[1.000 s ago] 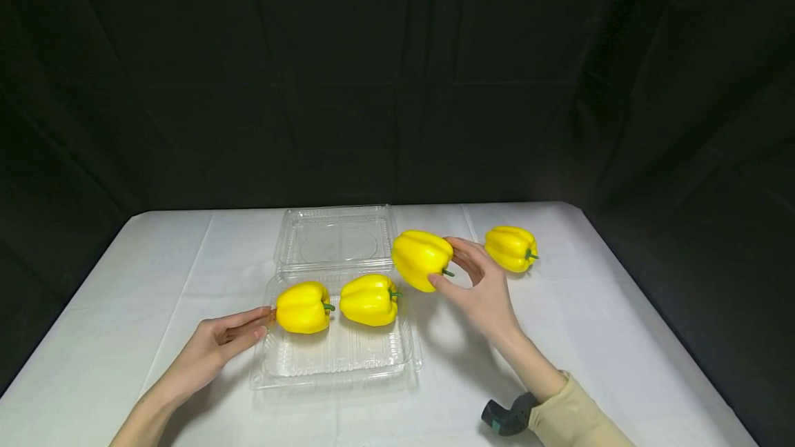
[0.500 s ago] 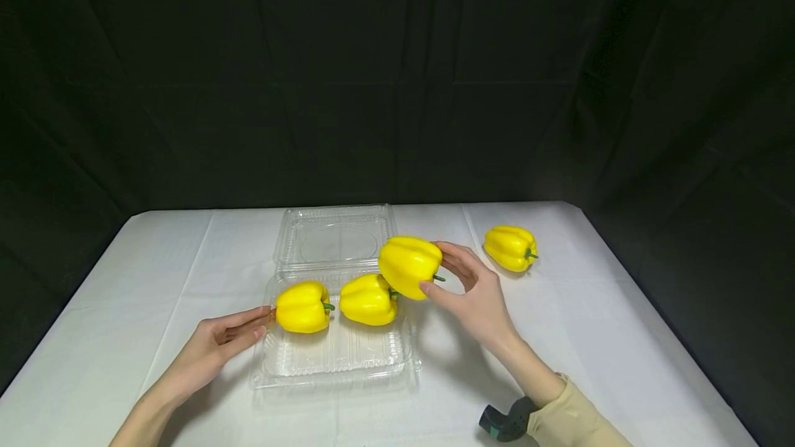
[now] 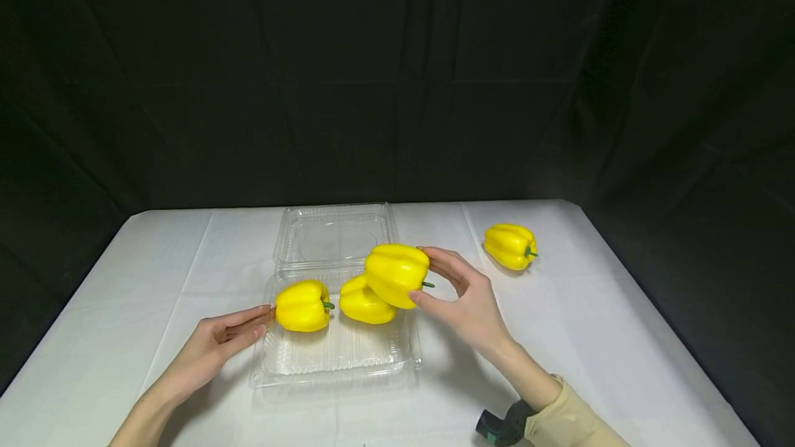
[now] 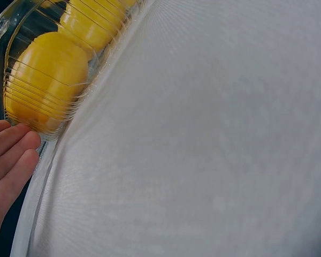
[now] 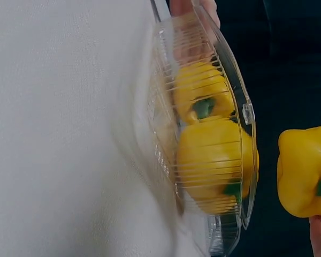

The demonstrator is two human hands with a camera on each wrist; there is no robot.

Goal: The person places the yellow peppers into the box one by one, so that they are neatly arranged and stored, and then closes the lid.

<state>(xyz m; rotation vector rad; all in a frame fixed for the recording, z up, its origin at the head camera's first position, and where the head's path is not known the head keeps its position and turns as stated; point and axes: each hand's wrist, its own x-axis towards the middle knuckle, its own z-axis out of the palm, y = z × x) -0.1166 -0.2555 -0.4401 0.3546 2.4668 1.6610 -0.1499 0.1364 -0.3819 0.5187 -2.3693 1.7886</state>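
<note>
My right hand grips a yellow bell pepper by its stem end, thumb in front and fingers behind. This pepper hangs above the right part of an open clear plastic clamshell container, partly hiding a second bell pepper in it. A third bell pepper lies in the container's left part, its green stem pointing right. My left hand touches the container's left side with straight fingers; its thumb is near the rim. In the right wrist view, the raised pepper is apart from the container.
Another yellow bell pepper lies on the white tablecloth at the right. The container's hinged lid lies open behind its base. A dark curved object is by the right sleeve. A black curtain stands behind the table.
My right hand has carried the gripped bell pepper left and a little down, so it now overlaps the right-hand pepper in the container. The left hand has stayed in place.
</note>
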